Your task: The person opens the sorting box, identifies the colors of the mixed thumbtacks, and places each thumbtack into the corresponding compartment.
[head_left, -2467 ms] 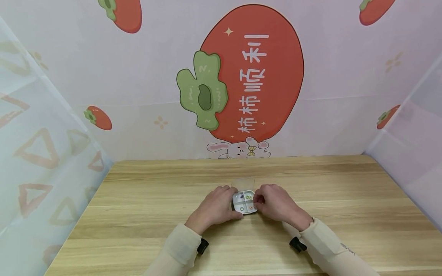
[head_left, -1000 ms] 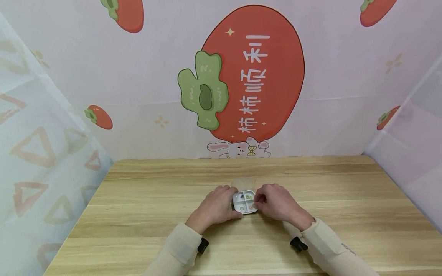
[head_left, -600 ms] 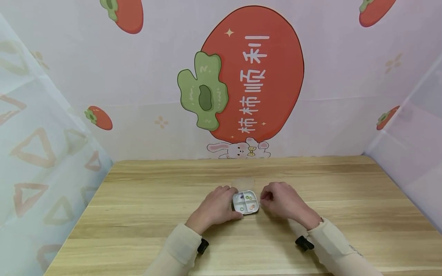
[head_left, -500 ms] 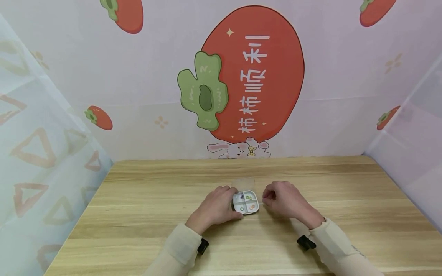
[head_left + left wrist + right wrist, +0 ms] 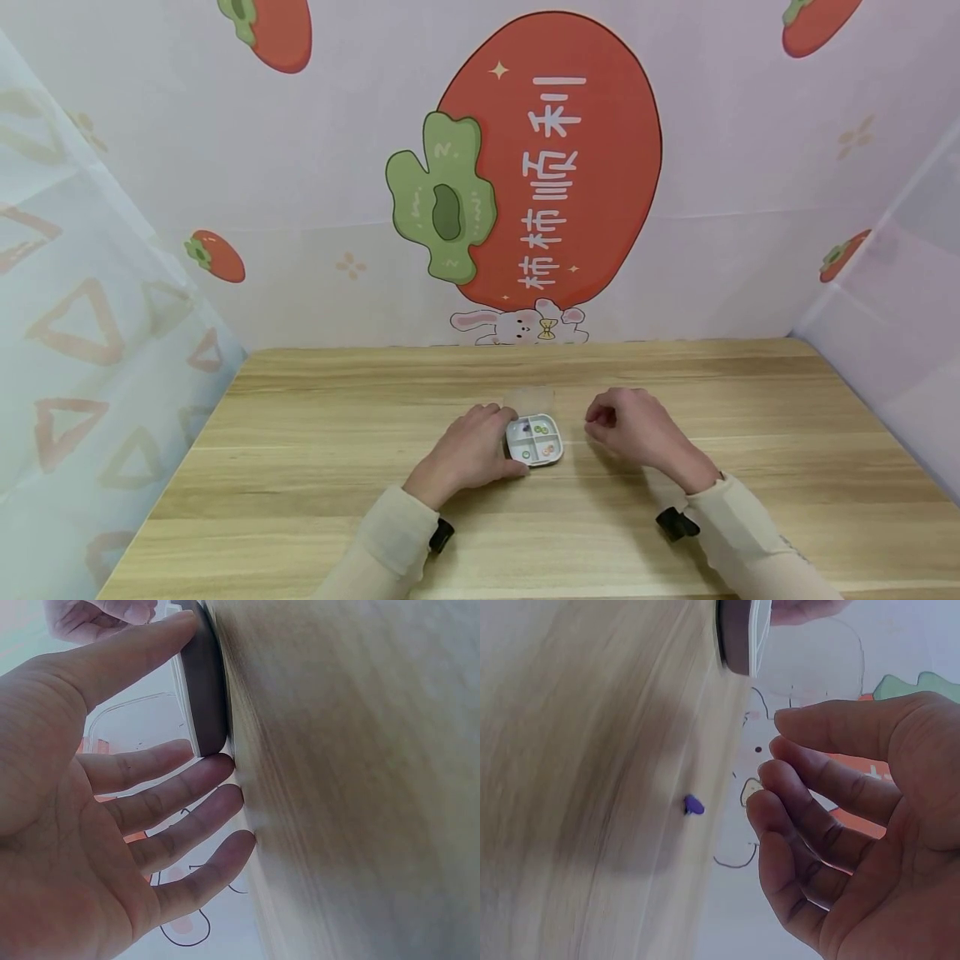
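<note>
A small white box with four compartments and a dark base (image 5: 204, 682) sits on the table, its clear lid (image 5: 529, 397) folded back behind it. My left hand (image 5: 471, 446) holds it at its left end, thumb along the near side and index finger at the far corner. Inside lie a small purple piece (image 5: 527, 428) at far left, green rings (image 5: 541, 430) at far right, a green ring (image 5: 526, 455) at near left and orange pieces (image 5: 548, 451) at near right. To the right, my right hand (image 5: 633, 427) hovers, fingers loosely curled around nothing.
Below the right hand, a tiny purple piece (image 5: 694, 805) lies on the wooden table (image 5: 330, 467); the hand hides it in the head view. A printed cloth backdrop (image 5: 720, 167) rises behind the table, with cloth sides at left and right.
My right hand has drawn back from the box's right side, moving right and slightly away. Orange pieces it was covering now show. The left hand and box stay put.
</note>
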A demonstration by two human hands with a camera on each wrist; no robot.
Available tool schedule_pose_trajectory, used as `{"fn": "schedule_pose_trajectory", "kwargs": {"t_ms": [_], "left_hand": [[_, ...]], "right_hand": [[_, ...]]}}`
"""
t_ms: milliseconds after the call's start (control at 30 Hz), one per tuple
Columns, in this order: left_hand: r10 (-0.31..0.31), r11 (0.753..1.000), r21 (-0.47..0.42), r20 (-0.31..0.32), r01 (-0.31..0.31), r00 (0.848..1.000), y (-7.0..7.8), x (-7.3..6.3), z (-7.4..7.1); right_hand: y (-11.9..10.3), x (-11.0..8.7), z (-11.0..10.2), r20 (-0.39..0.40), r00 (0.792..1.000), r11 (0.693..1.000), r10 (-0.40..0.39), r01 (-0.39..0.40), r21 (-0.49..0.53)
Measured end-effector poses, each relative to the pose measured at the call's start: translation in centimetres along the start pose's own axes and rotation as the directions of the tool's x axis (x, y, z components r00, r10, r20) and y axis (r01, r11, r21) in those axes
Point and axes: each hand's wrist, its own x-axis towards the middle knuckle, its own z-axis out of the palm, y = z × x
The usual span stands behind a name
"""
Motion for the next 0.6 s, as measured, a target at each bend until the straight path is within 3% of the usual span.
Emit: {"fn": "schedule_pose_trajectory", "kwargs": {"t_ms": [600], "left_hand": [[0.001,1.000,0.007,-0.005,-0.001,1.000,0.0,0.0,0.0]], "right_hand": [[2.3,-0.1,-0.8,-0.035,0.998,0.998,0.059,-0.059,0.002]]}}
